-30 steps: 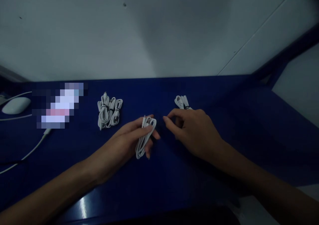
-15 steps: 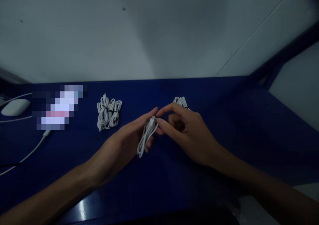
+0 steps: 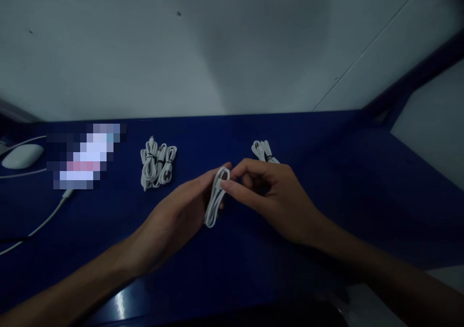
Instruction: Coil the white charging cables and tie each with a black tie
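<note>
A white cable [image 3: 213,204], folded into a slim looped bundle, is held up over the blue table in the middle of the head view. My left hand [image 3: 181,201] supports it from the left, with most of its fingers hidden behind the loops. From the right, my right hand [image 3: 270,189] pinches the bundle's upper end near the connector between thumb and forefinger, its other fingers curled in. Beyond my right hand lies a tied white cable bundle [image 3: 261,149], partly covered by that hand. Several more tied white cable bundles [image 3: 150,165] lie together to the left.
The blue table [image 3: 203,136] meets a pale wall [image 3: 145,61] at the back. At the left are a white computer mouse [image 3: 23,156], a pixelated lit device [image 3: 89,155] and a white cord [image 3: 49,218] plugged into it. A blue frame bar [image 3: 416,78] rises at the right.
The cable bundle has turned and shifted slightly right in my hands, so its looped top now shows. My right thumb has moved down and left onto the bundle.
</note>
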Tool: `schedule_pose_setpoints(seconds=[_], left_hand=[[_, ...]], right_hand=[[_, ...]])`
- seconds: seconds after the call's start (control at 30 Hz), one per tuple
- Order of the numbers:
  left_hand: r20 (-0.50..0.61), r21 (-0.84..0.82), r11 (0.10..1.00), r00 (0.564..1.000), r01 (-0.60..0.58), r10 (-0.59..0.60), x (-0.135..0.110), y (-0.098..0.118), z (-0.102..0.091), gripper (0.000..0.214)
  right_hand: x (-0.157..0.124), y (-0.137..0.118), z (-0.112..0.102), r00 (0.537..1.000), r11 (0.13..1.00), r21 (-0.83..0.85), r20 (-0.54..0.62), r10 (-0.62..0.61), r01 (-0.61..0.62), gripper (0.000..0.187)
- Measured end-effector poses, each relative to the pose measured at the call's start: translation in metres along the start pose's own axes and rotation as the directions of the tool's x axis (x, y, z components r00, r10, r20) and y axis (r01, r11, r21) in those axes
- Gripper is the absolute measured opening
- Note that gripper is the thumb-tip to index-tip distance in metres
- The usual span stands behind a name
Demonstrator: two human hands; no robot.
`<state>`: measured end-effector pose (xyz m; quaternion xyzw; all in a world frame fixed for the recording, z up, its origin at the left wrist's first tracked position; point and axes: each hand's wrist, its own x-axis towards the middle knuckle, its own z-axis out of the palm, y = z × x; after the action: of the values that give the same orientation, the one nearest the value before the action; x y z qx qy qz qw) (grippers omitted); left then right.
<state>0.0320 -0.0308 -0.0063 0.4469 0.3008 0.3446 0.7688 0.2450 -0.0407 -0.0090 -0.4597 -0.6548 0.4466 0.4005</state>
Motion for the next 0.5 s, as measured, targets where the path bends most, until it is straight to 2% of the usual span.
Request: schedule_pose_setpoints(seconds=[0.1,0.13,0.3,0.4,0.5], left_hand=[[-0.024,-0.06,0.992,0.994,0.109,-0.111,0.001,-0.001,-0.002,0.03],[-0.031,-0.054,0.992,0.993,0.112,-0.114,0.001,-0.002,-0.003,0.031],[-0.014,0.101,0.994,0.999,0.036,-0.035,0.001,-0.002,-0.012,0.034],[-0.035,0.173,0.985,0.999,0.031,-0.025,-0.001,-0.002,-0.014,0.037],[-0.078,0.182,0.982,0.996,0.044,-0.03,-0.001,0.0,-0.014,0.039]], right_hand=[[0.001,0.001,-0.001,1.0,1.0,0.008,-0.016,0.001,-0.001,0.013],[0.001,0.001,-0.002,1.0,1.0,0.024,-0.018,0.008,-0.007,0.012],[0.003,0.002,-0.004,0.999,0.982,0.185,-0.013,0.043,-0.04,0.018],[0.005,0.002,-0.003,0.997,0.964,0.257,-0.009,0.076,-0.071,0.026],[0.007,0.001,-0.004,0.992,0.952,0.281,0.042,0.119,-0.126,0.026]])
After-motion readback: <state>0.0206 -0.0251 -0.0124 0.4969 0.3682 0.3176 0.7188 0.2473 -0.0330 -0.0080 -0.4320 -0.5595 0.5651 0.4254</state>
